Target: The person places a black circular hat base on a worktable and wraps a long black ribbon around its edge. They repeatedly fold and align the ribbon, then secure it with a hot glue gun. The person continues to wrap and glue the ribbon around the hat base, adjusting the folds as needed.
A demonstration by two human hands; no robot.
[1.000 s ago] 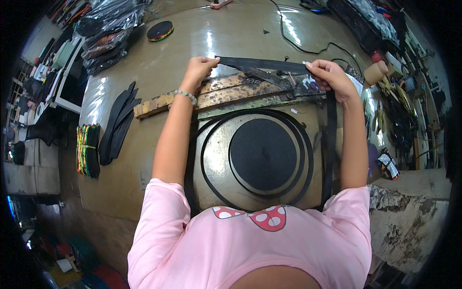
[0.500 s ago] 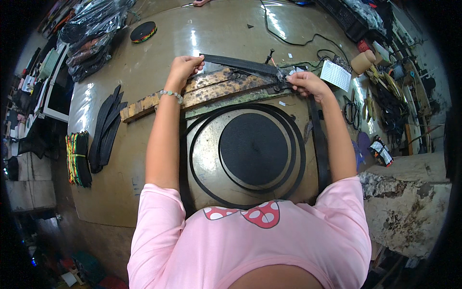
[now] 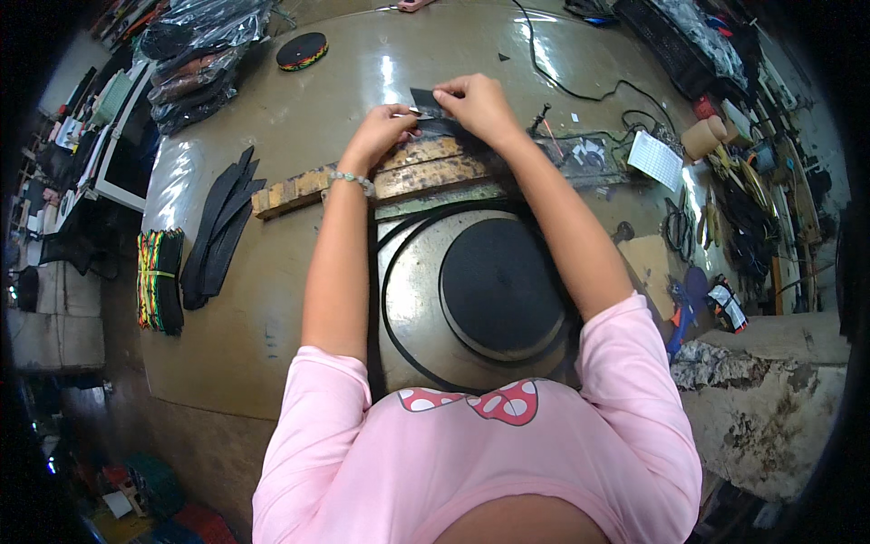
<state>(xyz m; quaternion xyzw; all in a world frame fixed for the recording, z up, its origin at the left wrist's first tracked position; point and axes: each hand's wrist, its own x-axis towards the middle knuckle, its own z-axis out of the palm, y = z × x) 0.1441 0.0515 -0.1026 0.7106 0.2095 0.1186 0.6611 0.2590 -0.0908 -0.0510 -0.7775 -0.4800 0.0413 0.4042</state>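
A black strip [image 3: 423, 98] of flat, webbing-like material lies between my hands above the far side of the wooden bars [image 3: 421, 168]. My right hand [image 3: 476, 107] pinches this strip near its upper end. Close by on the left, my left hand [image 3: 384, 136] is closed on the strip's near part. A small pale, shiny bit shows at the left fingertips, too small to name. Nearer to me lies a round black coil [image 3: 503, 286] of strap, with loose outer turns around it. My right forearm covers part of the coil and the bars' right end.
Several black strips [image 3: 220, 231] and a banded bundle of multicoloured-edged strips [image 3: 160, 283] lie at the left. A small black roll [image 3: 302, 52] sits far left, near plastic-wrapped goods [image 3: 195, 63]. At the right are a paper sheet [image 3: 655, 160], scissors [image 3: 678, 227] and a black cable [image 3: 580, 97].
My right hand has left the strip's right end and come across beside my left hand, onto the strip. The whole view has shifted slightly, moving the table things rightward.
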